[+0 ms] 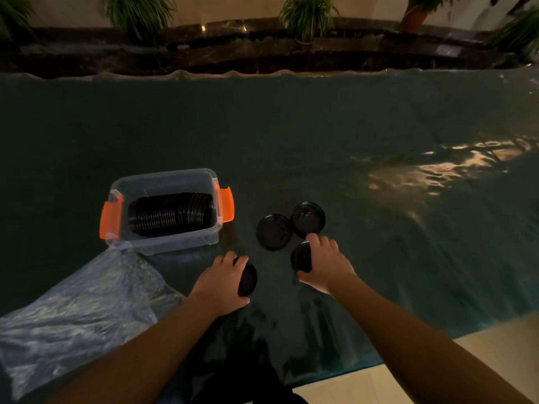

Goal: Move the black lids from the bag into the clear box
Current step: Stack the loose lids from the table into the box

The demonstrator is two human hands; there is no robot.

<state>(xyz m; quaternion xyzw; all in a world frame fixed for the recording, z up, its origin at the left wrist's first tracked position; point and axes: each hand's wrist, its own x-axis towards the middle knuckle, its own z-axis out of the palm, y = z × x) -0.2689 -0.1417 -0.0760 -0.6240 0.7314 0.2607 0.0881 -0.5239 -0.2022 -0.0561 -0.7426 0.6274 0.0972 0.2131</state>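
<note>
A clear box (175,243) with orange latches stands on the dark table, holding a row of several black lids (172,212) on edge. Right of it, two black lids (274,231) (308,219) lie flat on the table. My left hand (221,282) grips a black lid (248,278) by its edge, just in front of the box. My right hand (326,263) grips another black lid (300,256), just in front of the two loose ones. A crumpled clear plastic bag (73,313) lies at the lower left, touching the box's near corner.
The table carries a dark green cover (320,135) with glare at the right. Its near edge (408,348) runs diagonally at the lower right, pale floor beyond. A dark stone ledge (262,51) with potted plants lines the far side.
</note>
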